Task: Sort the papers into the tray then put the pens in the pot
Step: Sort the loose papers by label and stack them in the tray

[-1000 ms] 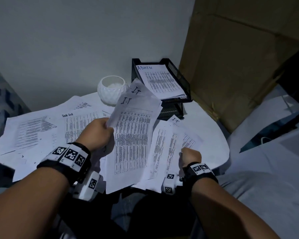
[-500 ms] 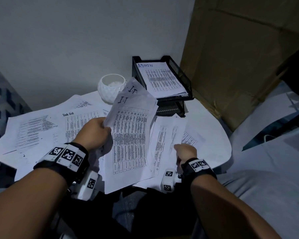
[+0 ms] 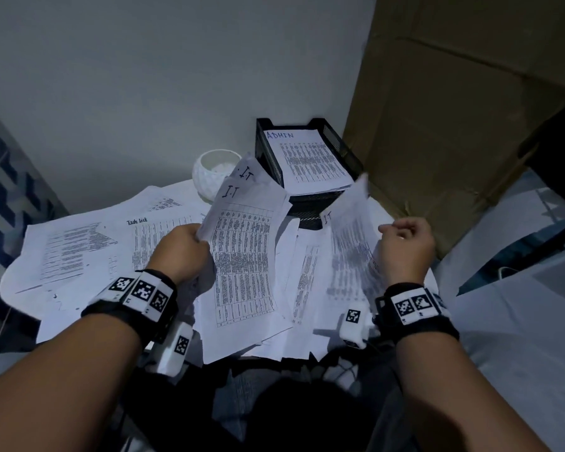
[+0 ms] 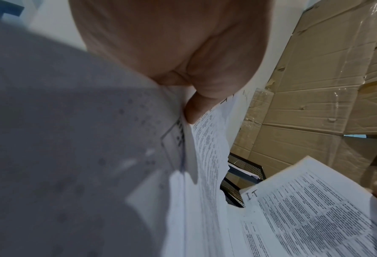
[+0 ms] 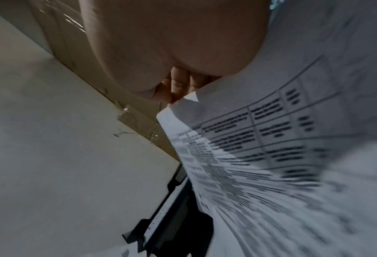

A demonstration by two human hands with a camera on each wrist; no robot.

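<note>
1. Papers (image 3: 88, 252) lie scattered over white round table (image 3: 402, 223), overlapping.
2. L hand (image 3: 180, 249) pinches left edge of small stack marked "I.T" (image 3: 245, 256), held up over table.
3. R hand (image 3: 405, 246) grips single sheet (image 3: 349, 243), also "I.T", raised + tilted, blurred.
4. Black mesh tray (image 3: 346, 148) at back, "ADMIN" sheet (image 3: 307, 158) in top tier.
5. White pot (image 3: 209, 174) left of tray, partly behind stack.

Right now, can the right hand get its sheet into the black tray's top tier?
Probably yes. The right hand pinches a lifted I.T sheet just right of the black tray, nothing between them. The top tier is open above, holding only the ADMIN stack.
</note>
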